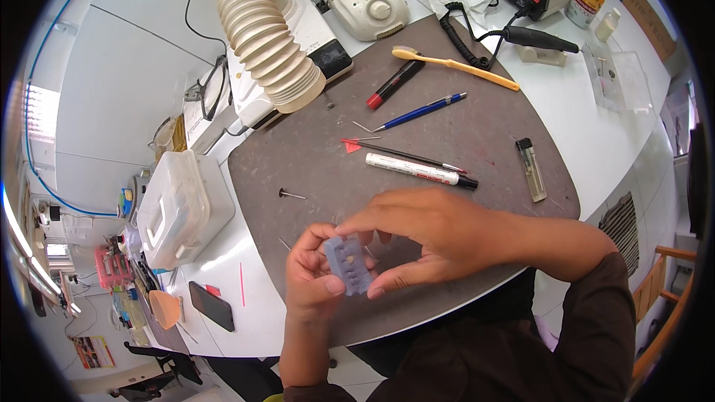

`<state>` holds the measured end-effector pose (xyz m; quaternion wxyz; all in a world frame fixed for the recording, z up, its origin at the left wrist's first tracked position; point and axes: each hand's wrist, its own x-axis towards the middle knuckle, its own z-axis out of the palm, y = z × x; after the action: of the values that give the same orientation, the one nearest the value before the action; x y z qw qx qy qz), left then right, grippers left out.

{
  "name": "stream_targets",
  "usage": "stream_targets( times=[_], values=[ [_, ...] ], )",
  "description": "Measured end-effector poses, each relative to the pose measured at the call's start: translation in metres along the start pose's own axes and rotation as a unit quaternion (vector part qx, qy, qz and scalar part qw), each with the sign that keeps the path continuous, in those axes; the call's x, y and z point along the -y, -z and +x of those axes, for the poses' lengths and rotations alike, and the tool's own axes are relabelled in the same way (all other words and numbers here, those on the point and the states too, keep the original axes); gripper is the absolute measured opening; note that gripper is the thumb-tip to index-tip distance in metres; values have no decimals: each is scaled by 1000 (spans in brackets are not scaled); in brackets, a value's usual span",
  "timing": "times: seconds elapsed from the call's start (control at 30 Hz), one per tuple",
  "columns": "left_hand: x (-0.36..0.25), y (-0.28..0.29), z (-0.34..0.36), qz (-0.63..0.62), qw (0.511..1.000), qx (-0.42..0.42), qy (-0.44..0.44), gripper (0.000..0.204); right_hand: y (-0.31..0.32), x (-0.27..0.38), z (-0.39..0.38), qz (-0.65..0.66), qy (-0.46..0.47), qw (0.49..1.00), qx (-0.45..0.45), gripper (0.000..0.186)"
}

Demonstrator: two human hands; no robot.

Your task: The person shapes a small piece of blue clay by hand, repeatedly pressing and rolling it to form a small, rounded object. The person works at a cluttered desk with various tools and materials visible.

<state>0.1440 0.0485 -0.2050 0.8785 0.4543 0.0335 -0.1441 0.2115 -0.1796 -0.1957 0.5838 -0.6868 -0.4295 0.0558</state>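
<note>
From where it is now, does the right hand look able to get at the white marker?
Probably yes: the white marker lies just beyond the right hand with nothing on top of it, though that hand is occupied at the bluish-grey block.

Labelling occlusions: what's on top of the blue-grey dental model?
A small cream spot shows on the dental model; the left hand covers part of its left side, hiding anything there.

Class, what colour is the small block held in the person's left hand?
The small block is pale bluish-grey, seen best in the head view.
</note>
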Motion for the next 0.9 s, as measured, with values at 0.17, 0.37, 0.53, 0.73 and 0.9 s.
stream_targets(
  times=[0.17,0.37,0.53,0.73,0.9],
  values=[
    [1,10,-1,-56,996,43,47,63,0,3,2,65,-27,998,-4,57],
    [0,-3,1,12,997,37,69,52,4,-1,4,80,-19,997,-9,32],
    [5,0,0,143,989,-23,20,44,8,-1,2,54,-99,994,10,21],
    [5,-6,1,232,970,-60,-42,40,6,-13,6,4,-76,997,-21,21],
    [6,-9,1,403,897,-80,-160,37,3,-16,8,-28,-39,998,-45,27]
  ],
)
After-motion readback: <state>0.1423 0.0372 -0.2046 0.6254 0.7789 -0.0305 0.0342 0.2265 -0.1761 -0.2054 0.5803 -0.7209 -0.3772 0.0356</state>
